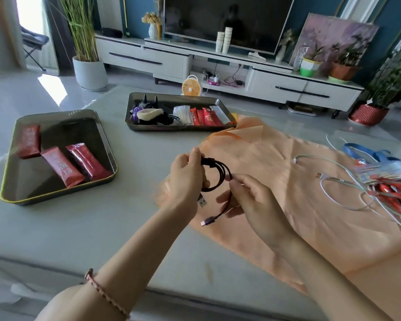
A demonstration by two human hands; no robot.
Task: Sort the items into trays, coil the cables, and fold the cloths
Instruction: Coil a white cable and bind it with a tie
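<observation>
Between the two hands, over the near-left edge of the peach cloth, hangs a black cable wound in a few loops. L hand grips the loops at the top, fingers curled round them; R hand pinches the strand on the coil's right side. Two plug ends dangle below. Left of the hands: steel tray w/ three red packets. Beyond them: 2nd tray w/ mixed items. Right of the hands, white cables & a blue-red pile lie on the cloth, on the desk.
</observation>
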